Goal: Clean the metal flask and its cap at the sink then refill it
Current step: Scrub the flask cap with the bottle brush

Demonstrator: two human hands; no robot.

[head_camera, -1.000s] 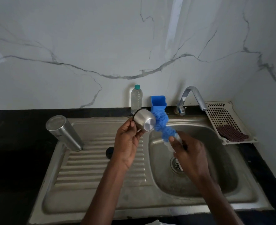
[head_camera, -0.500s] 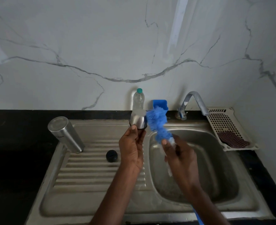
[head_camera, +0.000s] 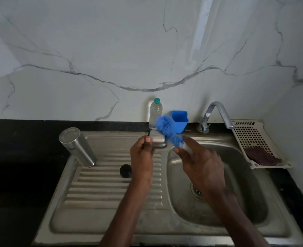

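The metal flask (head_camera: 77, 147) is stood inverted on the steel sink (head_camera: 100, 186) drainboard, long axis upright. The cap (head_camera: 158, 141) is pinched by the left hand (head_camera: 142, 157); a blue brush (head_camera: 168, 130), angled up-left, is gripped by the right hand (head_camera: 200, 164). White marble wall (head_camera: 111, 50) behind.

The left hand (head_camera: 141, 157) is pinching the metal cap (head_camera: 158, 141) at its fingertips, while the right hand (head_camera: 203, 165) is gripping the blue brush (head_camera: 166, 128), its bristles pressing against the cap just beyond those fingers.
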